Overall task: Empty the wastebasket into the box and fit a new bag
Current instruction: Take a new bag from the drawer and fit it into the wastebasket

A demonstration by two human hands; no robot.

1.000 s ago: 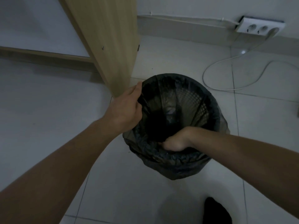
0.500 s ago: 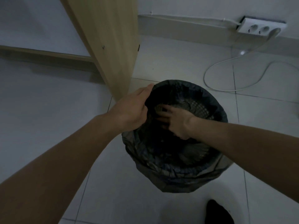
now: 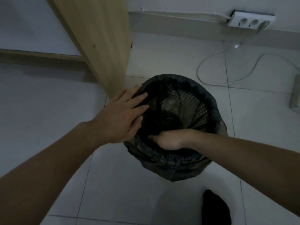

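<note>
A round mesh wastebasket (image 3: 193,103) stands on the tiled floor, lined with a thin black bag (image 3: 178,166) whose edge is folded over the rim. My left hand (image 3: 120,116) lies flat on the basket's left rim, fingers spread over the bag. My right hand (image 3: 168,139) reaches inside at the near rim, fingers curled against the bag lining; its fingertips are hidden in the dark. The box is not in view.
A light wooden furniture panel (image 3: 103,46) stands just left of the basket. A white power strip (image 3: 250,20) sits by the back wall, its cable (image 3: 211,82) looping on the floor. A dark foot (image 3: 214,208) shows at the bottom.
My right hand went from the basket's far inner wall back to the near rim. My left hand opened and flattened over the left rim.
</note>
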